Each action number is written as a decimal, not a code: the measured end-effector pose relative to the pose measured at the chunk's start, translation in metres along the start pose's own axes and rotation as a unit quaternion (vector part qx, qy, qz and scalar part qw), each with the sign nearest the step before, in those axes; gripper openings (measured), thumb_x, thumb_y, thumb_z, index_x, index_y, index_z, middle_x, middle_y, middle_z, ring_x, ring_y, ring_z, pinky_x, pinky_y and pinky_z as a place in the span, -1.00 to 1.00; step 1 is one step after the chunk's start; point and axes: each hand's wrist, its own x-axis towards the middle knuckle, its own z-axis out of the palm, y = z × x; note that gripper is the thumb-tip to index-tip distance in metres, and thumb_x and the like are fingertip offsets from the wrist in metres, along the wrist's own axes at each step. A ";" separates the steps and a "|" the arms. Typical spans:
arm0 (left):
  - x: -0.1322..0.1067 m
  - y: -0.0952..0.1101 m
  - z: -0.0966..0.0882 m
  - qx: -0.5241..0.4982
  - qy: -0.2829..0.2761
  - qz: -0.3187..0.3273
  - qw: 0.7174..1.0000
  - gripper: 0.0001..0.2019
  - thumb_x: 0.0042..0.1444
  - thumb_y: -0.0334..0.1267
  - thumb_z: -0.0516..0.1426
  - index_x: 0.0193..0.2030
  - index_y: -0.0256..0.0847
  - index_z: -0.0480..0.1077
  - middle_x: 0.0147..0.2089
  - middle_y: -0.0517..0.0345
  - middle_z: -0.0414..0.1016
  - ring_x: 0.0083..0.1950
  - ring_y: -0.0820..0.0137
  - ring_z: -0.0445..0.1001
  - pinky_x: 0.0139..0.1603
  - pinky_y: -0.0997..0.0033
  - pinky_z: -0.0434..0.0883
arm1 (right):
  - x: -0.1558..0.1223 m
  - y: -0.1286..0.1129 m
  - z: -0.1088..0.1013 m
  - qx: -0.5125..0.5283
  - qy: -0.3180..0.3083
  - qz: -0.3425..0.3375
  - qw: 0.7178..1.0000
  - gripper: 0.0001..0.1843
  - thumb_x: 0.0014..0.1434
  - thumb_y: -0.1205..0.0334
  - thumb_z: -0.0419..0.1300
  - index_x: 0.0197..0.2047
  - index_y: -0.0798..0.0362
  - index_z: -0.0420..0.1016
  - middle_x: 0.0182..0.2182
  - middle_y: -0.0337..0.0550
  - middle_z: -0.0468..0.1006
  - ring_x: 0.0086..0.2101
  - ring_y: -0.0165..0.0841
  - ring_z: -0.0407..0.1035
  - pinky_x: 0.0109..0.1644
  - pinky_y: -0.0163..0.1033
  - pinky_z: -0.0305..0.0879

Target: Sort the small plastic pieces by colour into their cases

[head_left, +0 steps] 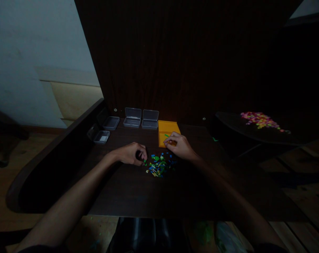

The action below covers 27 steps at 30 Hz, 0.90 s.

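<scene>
A small heap of tiny green, blue and yellow pieces (159,165) lies on the dark wooden table (138,191). My left hand (130,154) rests at the heap's left edge, fingers curled and pinched at a green piece. My right hand (179,144) reaches over the front edge of an open orange box (167,128), fingers pinched together; whether they hold a piece is too small to see. A green piece lies inside the orange box.
Several clear plastic boxes with open lids (133,119) stand in a row at the table's back left. A second dark surface at the right carries a scatter of pink and yellow pieces (261,120). A tall dark panel rises behind the table.
</scene>
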 end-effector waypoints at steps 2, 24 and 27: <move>0.000 0.000 0.000 0.005 -0.004 -0.004 1.000 -0.86 -0.11 -0.37 0.23 -0.34 -0.29 0.53 -0.35 0.16 0.45 -0.36 0.48 0.39 -0.34 0.54 0.32 | -0.005 -0.003 0.001 0.003 0.007 -0.012 1.000 -0.85 0.06 0.38 0.19 -0.36 0.07 0.61 -0.42 -0.18 0.43 -0.38 -0.39 0.34 -0.28 -0.30 0.29; 0.001 0.008 0.005 0.016 0.033 0.004 0.999 -0.90 -0.08 -0.42 0.19 -0.36 -0.30 0.52 -0.43 0.20 0.50 -0.42 0.52 0.40 -0.36 0.59 0.30 | -0.019 -0.019 0.018 0.064 0.074 -0.071 0.993 -0.85 0.15 0.30 0.16 -0.36 0.06 0.58 -0.54 -0.24 0.33 -0.48 -0.42 0.28 -0.38 -0.31 0.25; 0.002 0.011 0.005 -0.029 0.079 -0.003 0.996 -0.90 -0.05 -0.36 0.21 -0.35 -0.30 0.50 -0.43 0.20 0.51 -0.41 0.51 0.41 -0.35 0.58 0.33 | -0.023 -0.026 0.024 0.081 0.066 -0.098 0.990 -0.86 0.17 0.29 0.16 -0.30 0.06 0.57 -0.49 -0.22 0.37 -0.44 -0.42 0.32 -0.36 -0.31 0.28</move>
